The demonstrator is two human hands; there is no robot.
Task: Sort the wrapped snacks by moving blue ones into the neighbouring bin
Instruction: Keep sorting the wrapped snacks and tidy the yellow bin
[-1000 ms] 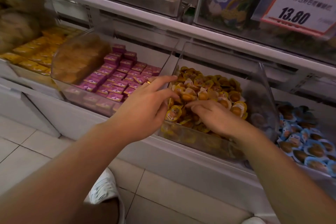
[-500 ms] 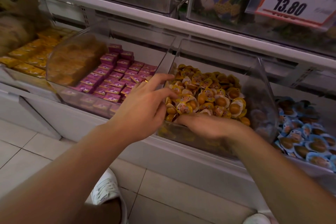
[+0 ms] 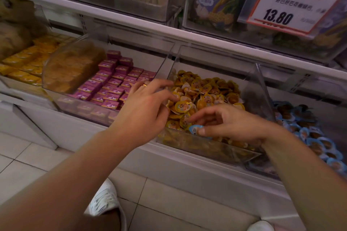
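A clear bin [image 3: 210, 148] on the lower shelf is full of yellow wrapped snacks [image 3: 204, 93]. My right hand [image 3: 231, 125] hovers over the bin's front edge and pinches one blue wrapped snack [image 3: 195, 129] between thumb and fingers. My left hand [image 3: 144, 110] reaches in at the bin's left side, its straight fingers touching the yellow snacks. The neighbouring bin to the right holds several blue wrapped snacks [image 3: 315, 137].
Left of the yellow bin sits a bin of purple boxes [image 3: 112, 84], then yellow boxes [image 3: 24, 63]. A clear divider wall [image 3: 259, 90] separates the yellow and blue bins. An upper shelf with price cards [image 3: 293, 3] overhangs. Tiled floor and my white shoe [image 3: 105, 199] lie below.
My right hand has lifted out of the yellow pile toward the front edge and now pinches a blue snack. My left hand stayed at the bin's left side.
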